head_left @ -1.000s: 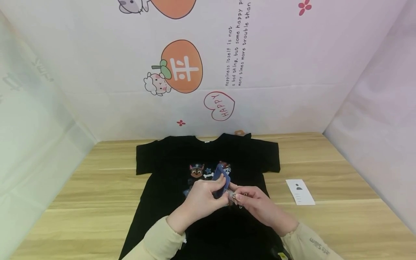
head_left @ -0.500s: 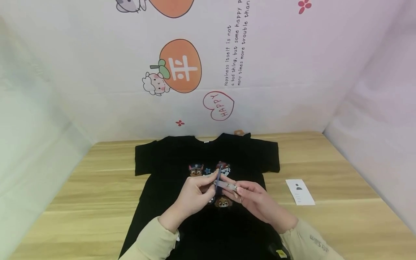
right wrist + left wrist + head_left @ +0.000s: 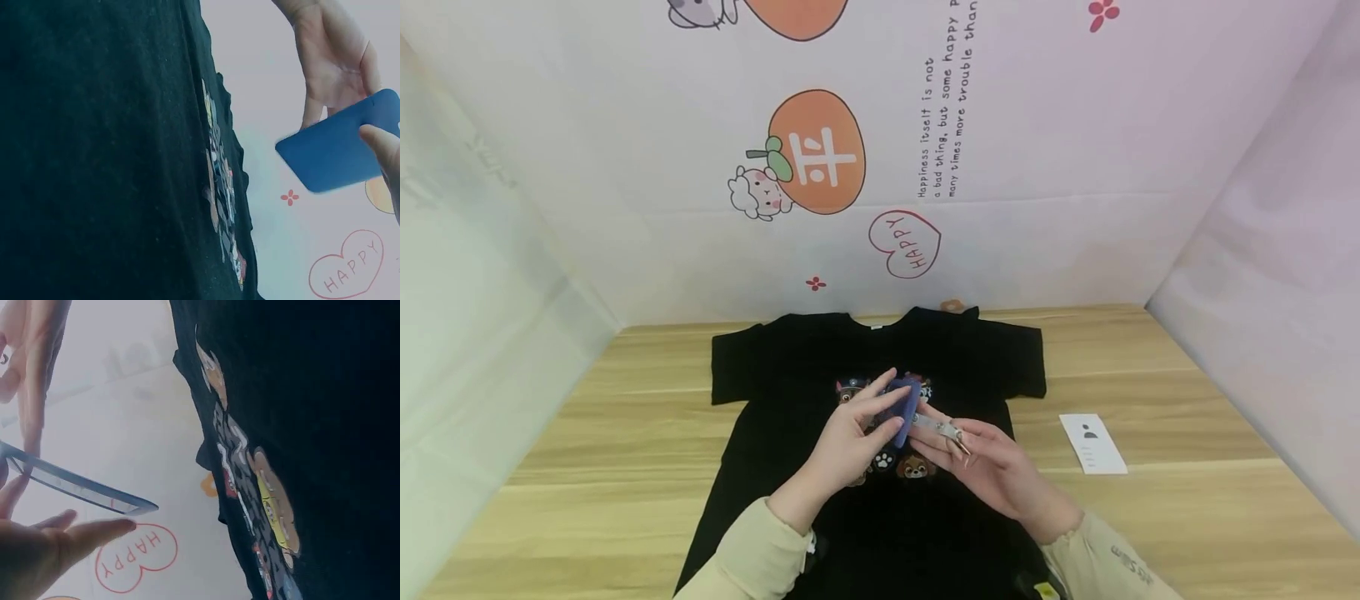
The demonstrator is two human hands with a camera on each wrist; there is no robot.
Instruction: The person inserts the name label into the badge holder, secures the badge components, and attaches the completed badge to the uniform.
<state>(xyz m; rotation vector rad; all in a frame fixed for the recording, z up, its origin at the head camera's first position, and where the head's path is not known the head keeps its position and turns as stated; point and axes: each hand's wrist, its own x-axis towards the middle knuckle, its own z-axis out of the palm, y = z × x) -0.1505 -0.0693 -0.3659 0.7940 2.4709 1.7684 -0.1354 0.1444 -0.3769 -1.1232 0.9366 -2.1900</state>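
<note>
Blue card holder [image 3: 904, 406] with clear strap [image 3: 937, 428], held above black T-shirt [image 3: 790, 367] spread on wooden bench [image 3: 1150, 375]. Left hand [image 3: 850, 446]: fingers nearly straight, fingertips touching holder. Right hand [image 3: 988, 467]: thumb and fingers pinching strap end. White paper slip [image 3: 1092, 443] on bench, well right of shirt; head view only. Right wrist view: holder's flat blue face [image 3: 340, 150]. Left wrist view: holder edge-on [image 3: 75, 484], thin and partly clear, cartoon print [image 3: 256, 494] alongside.

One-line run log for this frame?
left hand: touches blue card | right hand: pinches card's clip strap | below: black T-shirt
</note>
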